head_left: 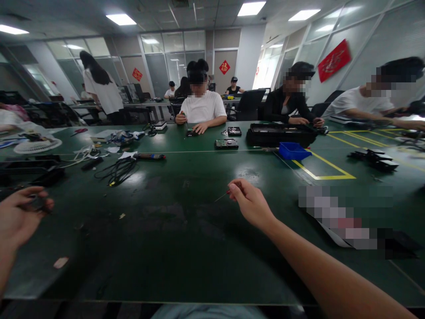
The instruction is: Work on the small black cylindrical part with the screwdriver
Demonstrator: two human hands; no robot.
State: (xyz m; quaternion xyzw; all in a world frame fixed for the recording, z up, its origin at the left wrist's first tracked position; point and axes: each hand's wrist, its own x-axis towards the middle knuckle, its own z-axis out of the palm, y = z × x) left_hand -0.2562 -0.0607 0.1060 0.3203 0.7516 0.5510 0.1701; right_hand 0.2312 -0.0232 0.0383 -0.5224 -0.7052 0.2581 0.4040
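Thin-shafted tool (222,196) is pointing down and leftward over the middle of the green table (166,266); whether its tip is meeting the surface, cannot tell. Right hand (249,201) is gripping its reddish handle end between thumb and curled fingers. Left hand (20,217), toward the table's left edge, is closing its fingers around a small dark piece (37,203), blurred, type not determinable. Progress, judged from the present layout: both items are sitting in hand, but tool and piece are standing well apart, so no work is passing between them; whether anything on the piece is done or remaining is not showing. Surroundings: a pale scrap (61,262) is lying near the near left corner, and a smaller fragment (122,215) is resting between the hands, seemingly too slight to be obstructing. Black cables (117,170) are sprawling beyond the left hand. Toward the far edge, a drive with a green board (226,144), a long black housing (280,134) and a blue bin (292,151) are standing, with a co-worker's hand (201,128) resting opposite. A pixelated item (335,221) is lying beyond the right forearm, probably limiting rightward movement.
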